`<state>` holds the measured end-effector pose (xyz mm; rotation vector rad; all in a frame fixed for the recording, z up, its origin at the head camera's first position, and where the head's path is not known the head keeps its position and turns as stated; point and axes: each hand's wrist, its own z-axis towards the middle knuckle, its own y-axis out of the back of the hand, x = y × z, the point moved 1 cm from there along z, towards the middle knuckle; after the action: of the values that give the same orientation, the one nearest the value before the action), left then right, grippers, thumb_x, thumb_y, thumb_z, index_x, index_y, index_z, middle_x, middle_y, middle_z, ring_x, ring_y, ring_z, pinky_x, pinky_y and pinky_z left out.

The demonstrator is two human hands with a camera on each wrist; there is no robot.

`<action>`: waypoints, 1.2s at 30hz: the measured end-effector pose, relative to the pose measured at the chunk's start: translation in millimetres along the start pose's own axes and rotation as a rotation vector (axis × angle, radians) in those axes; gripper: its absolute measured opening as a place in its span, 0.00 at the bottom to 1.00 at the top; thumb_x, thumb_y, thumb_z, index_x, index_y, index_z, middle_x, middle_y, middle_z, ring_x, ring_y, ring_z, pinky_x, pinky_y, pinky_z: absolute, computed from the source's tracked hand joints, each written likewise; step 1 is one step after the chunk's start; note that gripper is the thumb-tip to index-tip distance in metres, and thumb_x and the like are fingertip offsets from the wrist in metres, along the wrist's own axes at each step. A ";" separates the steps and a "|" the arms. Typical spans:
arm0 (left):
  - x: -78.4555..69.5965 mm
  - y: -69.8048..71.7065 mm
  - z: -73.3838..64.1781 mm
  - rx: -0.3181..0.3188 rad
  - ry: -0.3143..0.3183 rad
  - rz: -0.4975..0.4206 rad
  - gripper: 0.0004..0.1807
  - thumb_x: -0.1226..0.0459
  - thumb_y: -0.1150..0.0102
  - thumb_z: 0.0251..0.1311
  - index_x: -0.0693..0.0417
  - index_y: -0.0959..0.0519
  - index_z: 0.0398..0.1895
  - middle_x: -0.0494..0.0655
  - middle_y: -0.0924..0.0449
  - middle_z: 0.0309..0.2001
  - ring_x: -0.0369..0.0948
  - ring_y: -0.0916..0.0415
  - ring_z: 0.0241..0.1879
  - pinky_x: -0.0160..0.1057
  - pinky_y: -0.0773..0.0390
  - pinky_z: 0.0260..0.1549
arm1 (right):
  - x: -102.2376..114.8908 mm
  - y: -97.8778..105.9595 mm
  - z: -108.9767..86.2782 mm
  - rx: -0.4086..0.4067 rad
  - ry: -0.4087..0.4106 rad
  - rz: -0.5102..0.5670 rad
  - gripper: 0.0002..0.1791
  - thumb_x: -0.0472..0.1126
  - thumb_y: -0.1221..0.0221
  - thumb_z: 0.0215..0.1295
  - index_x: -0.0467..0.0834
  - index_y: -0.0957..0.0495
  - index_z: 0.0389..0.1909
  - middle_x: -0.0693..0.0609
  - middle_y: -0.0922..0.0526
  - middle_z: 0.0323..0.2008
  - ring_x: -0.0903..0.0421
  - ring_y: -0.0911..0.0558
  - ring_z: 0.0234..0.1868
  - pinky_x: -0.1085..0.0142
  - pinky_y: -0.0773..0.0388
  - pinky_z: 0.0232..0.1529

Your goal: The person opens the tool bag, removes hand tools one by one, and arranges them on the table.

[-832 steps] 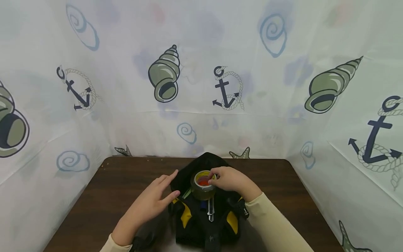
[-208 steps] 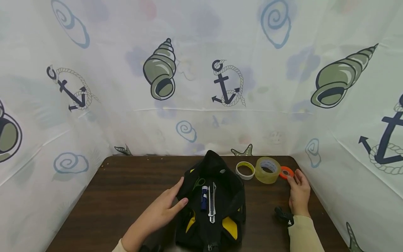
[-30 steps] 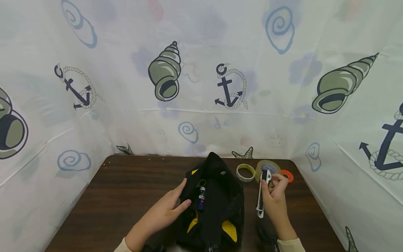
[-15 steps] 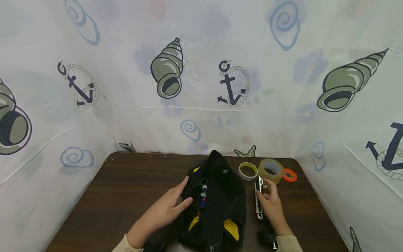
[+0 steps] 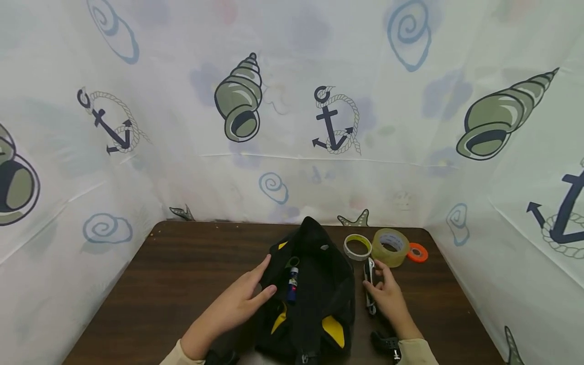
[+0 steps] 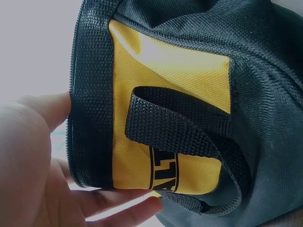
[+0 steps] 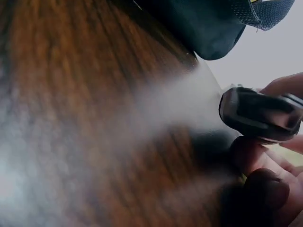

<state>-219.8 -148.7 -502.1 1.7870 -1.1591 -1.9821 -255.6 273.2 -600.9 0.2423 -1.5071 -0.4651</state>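
Head view: right hand [image 5: 390,299] holds cutter [image 5: 369,298], earlier inside bag [image 5: 310,319].

The kind of room cannot be told, but a screened-off tabletop space is shown: a dark wood-grain table [image 5: 196,263] is enclosed at the back and both sides by pale sheeting [image 5: 292,76] printed with shells [image 5: 239,96], anchors [image 5: 329,124] and starfish [image 5: 358,219].

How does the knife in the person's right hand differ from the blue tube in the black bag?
Place: the utility knife is held in the right hand, outside the black bag; the blue tube is inside it.
Colour: the utility knife is black and silvery; the blue tube, dark blue with a whitish end.
Length: the utility knife looks longer than the blue tube.
Both are slim.
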 end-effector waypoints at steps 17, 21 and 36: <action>0.6 -1.4 3.8 0.023 0.013 0.004 0.50 0.28 0.52 0.76 0.31 0.56 0.91 0.45 0.47 0.88 0.59 0.44 0.86 0.74 0.43 0.79 | -1.9 -2.9 1.4 -0.051 -0.041 -0.152 0.29 0.43 0.30 0.74 0.40 0.25 0.71 0.46 0.23 0.38 0.61 0.27 0.25 0.68 0.29 0.25; 3.5 -2.9 -1.6 0.038 0.036 -0.003 0.50 0.28 0.52 0.75 0.32 0.56 0.92 0.47 0.47 0.88 0.59 0.44 0.86 0.75 0.42 0.78 | -4.5 -6.3 -3.6 -0.029 -0.080 -0.168 0.29 0.45 0.29 0.74 0.39 0.24 0.70 0.47 0.20 0.37 0.60 0.25 0.26 0.67 0.27 0.26; -5.4 -0.2 0.0 0.014 0.026 0.006 0.49 0.29 0.52 0.76 0.32 0.55 0.91 0.47 0.45 0.88 0.60 0.43 0.85 0.75 0.43 0.78 | 8.0 -2.7 -4.0 -0.027 -0.062 -0.264 0.24 0.47 0.29 0.73 0.41 0.20 0.63 0.51 0.24 0.27 0.56 0.28 0.23 0.64 0.32 0.24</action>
<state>-218.5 -145.1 -498.3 1.8084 -1.1713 -1.9465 -252.0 266.7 -595.1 0.4118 -1.5356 -0.7077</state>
